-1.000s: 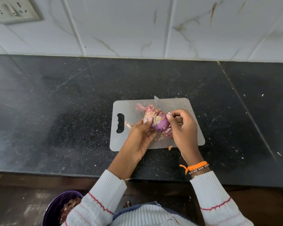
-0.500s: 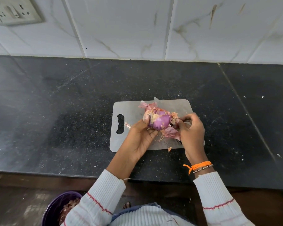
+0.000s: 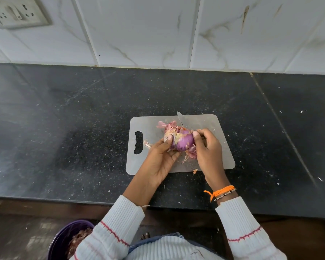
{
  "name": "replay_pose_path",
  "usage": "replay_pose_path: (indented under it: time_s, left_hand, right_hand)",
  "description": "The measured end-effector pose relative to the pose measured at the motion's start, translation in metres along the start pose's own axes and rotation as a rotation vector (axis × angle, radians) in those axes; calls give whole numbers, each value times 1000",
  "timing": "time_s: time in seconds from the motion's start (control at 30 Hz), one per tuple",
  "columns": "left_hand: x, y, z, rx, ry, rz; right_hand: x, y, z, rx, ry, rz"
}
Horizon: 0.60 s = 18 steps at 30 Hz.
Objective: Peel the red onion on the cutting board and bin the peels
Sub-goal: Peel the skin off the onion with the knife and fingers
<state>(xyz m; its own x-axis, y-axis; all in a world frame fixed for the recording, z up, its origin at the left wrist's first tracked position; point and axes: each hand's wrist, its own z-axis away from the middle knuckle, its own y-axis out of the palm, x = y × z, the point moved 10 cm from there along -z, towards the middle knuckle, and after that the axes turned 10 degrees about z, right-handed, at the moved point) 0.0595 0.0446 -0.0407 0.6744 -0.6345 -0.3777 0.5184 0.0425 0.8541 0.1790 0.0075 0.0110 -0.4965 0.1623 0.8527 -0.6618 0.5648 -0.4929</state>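
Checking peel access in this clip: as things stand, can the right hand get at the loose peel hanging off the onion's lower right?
Probably yes. The right hand is already against the onion, and the loose peel lies just beside its fingers, nothing between.

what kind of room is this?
Most likely a home kitchen: dark stone counter under a tiled wall, cutting board with a half-peeled red onion, purple bin below.

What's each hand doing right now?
Left hand: closed on the onion.
Right hand: pinching peel at the onion's side.
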Motion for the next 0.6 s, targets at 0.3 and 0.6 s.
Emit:
replay_pose_path:
  time_s: [0.3, 0.6]
  left_hand:
    - [5, 0, -1, 19, -47, 6]
    - [3, 1, 0, 42, -127, 107]
  right_hand:
    - [8, -1, 0, -90, -87, 117]
    - [-27, -14, -8, -71, 115, 42]
